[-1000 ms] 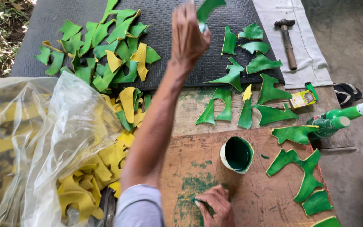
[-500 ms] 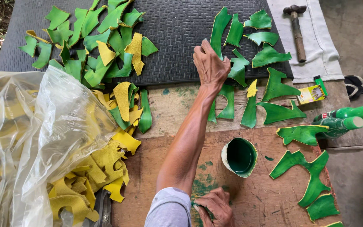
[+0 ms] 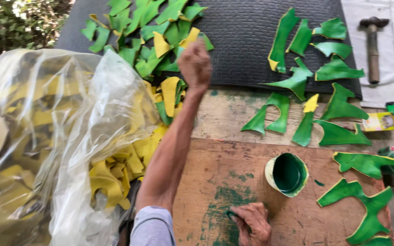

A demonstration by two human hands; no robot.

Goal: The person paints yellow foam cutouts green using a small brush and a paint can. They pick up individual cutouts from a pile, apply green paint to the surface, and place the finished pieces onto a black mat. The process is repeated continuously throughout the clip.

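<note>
Left hand (image 3: 195,66) has swung left since half a second ago, from the laid-out green pieces (image 3: 281,41) to the mixed pile (image 3: 163,50); its grip now hangs loosely curled and empty above the pile. Right hand (image 3: 251,223) pinches a green brush (image 3: 231,214) against the board (image 3: 233,182). Paint tub (image 3: 288,174) stands near.

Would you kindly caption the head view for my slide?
Left hand reaches over a pile of green and yellow cut pieces; right hand rests beside a green paint pot.
</note>
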